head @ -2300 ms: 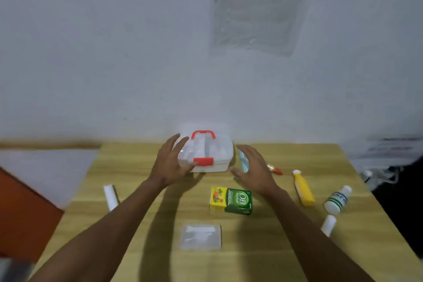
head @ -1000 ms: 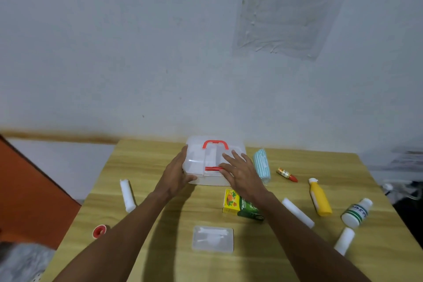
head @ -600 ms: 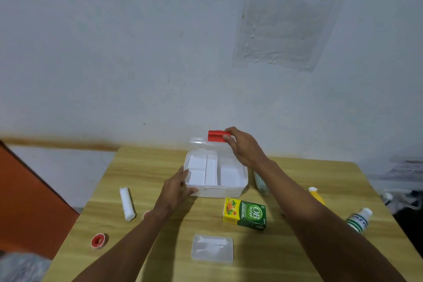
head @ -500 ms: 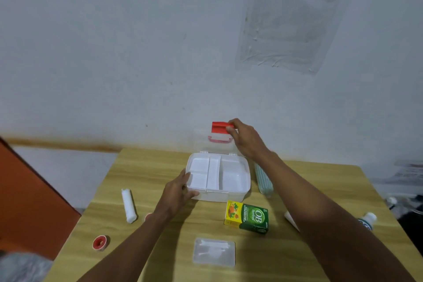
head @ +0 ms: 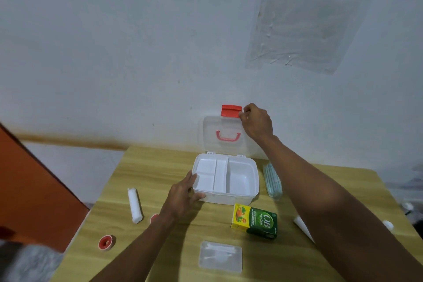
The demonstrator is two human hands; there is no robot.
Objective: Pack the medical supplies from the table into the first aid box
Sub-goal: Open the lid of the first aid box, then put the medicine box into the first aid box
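- White plastic first aid box [head: 225, 181] sits open near the far edge of the wooden table [head: 160, 167]; I see its clear lid [head: 225, 137] swung up on the rear hinges, red handle and red latch [head: 231, 111] at the top
- My right hand [head: 257, 122] holds the lid upright, fingertips pinched on the lid's top edge just beside the latch
- My left hand [head: 183, 194] braces the box's near-left corner, fingers spread, thumb along the front wall
- Progress, as I judge it: the opening step is done and packing has not begun. All visible compartments show bare white floor
- Left to pack, as far as I can see: gauze roll [head: 135, 205] left of the box; red-cored tape roll [head: 106, 242] near the left edge, with a second red item partly hidden behind my left wrist; pale blue pack [head: 272, 179], possibly face masks, just beside the box's right wall; green and yellow carton [head: 255, 221] in front of the box; flat clear case [head: 220, 256] nearest me; white items partly hidden by my right forearm
- Legible writing: the carton reads "OB herbal". Its smaller print is too fine to read, and I find no other readable label
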